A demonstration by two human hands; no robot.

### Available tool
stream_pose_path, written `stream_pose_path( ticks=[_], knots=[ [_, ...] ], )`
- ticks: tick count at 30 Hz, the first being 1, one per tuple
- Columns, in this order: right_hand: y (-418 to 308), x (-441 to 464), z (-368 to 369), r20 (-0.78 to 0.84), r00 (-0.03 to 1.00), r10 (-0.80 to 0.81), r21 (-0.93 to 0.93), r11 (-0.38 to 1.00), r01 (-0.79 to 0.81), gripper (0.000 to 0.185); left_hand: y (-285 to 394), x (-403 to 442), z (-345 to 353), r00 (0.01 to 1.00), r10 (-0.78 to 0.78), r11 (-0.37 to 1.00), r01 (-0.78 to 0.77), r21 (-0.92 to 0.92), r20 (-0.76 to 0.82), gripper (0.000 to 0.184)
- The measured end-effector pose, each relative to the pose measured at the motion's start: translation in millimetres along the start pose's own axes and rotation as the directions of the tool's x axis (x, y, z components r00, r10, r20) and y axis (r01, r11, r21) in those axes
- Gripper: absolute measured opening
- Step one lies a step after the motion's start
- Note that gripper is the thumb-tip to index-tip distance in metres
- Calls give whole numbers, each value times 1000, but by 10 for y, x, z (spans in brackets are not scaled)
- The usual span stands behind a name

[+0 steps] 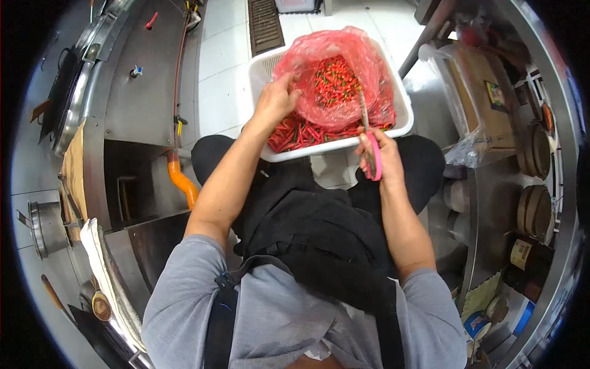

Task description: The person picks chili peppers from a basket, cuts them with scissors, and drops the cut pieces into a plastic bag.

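A pair of scissors (375, 157) with pink handles sits in my right hand (386, 161), its blades pointing up toward the bag's right side. My left hand (278, 101) is at the left edge of a red plastic bag (307, 55), fingers curled together; whether they grip the bag or something small cannot be made out. Inside the bag lies a heap of small red chillies (337, 80), some with green stems. Longer red chillies (301, 136) lie below the bag in a white plastic basket (332, 146) in front of my knees.
On the left stands a steel counter (138, 80) with an orange hose (182, 181) beneath it. A plastic-wrapped cardboard box (482, 98) rests on the right-hand steel shelf, with containers lower down. Beyond the basket, a drain grate (265, 27) runs along the white tiled floor (222, 67).
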State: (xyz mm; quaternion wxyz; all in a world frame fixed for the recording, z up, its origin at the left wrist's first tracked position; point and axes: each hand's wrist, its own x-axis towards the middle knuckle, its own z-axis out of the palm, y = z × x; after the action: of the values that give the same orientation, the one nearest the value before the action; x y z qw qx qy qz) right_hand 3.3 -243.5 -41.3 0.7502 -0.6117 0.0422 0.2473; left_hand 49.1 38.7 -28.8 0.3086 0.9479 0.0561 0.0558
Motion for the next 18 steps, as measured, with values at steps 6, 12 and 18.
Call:
stream_pose_path(
  ticks=[6,12,18],
  knots=[
    [20,35,55,-14,999,-41,-32,999,41,34,-66,-38,-183,997,-9,987,21,-161,71,36],
    [62,-21,53,-19,999,-42,-11,999,42,40,-172,-201,-404,959,4,997,-26,74,285,19],
    [60,-7,113,5,1000,-24,-50,998,25,42,-288,-577,-94,824,25,944,-206,259,566,19]
  ],
)
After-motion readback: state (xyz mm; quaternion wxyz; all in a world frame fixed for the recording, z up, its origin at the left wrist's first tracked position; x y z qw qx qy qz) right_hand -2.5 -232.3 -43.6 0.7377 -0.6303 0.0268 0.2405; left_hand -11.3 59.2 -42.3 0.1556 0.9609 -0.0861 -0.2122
